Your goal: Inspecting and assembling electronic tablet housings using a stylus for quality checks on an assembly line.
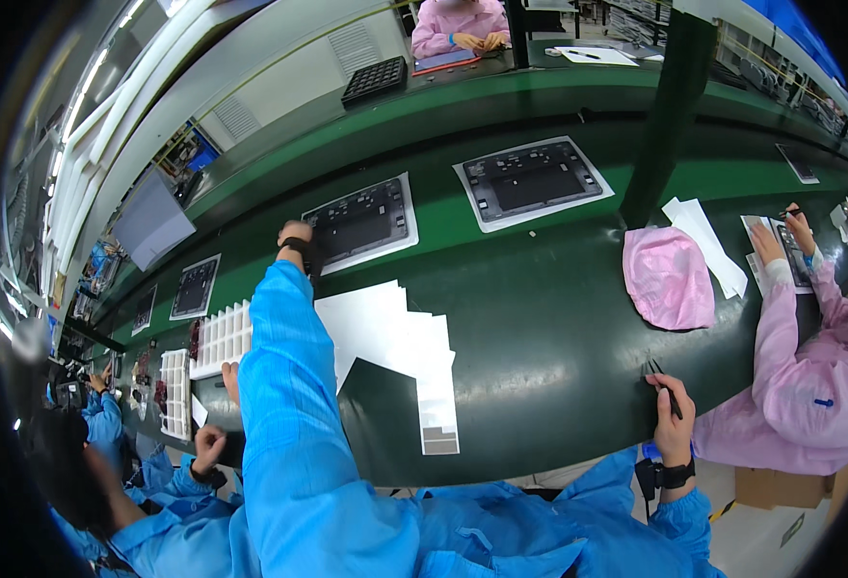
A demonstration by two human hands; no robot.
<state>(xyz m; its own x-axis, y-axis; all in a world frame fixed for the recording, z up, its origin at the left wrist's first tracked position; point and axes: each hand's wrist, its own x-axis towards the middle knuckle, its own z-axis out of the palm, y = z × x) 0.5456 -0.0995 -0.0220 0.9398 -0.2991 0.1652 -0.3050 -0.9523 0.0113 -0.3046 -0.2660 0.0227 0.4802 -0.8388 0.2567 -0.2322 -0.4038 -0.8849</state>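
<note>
My left arm, in a blue sleeve, stretches far across the green bench. My left hand (pixel 296 232) is at the left edge of a dark tablet housing (pixel 371 220) on a white sheet; its fingers are mostly hidden, so I cannot tell whether they grip that edge. Near the front edge of the bench, my right hand (pixel 675 422) is closed around black tweezers (pixel 674 402), with the thin tips pointing away from me. Between my arms lie overlapping white paper sheets (pixel 376 328), one with a grey block printed at its near end.
Farther right lies another tablet housing (pixel 530 183). A pink cloth cap (pixel 668 279) sits by a green post (pixel 670 125). White compartment trays (pixel 224 339) stand left of my arm, near a co-worker's hand (pixel 209 448). A co-worker in pink (pixel 819 385) works at right.
</note>
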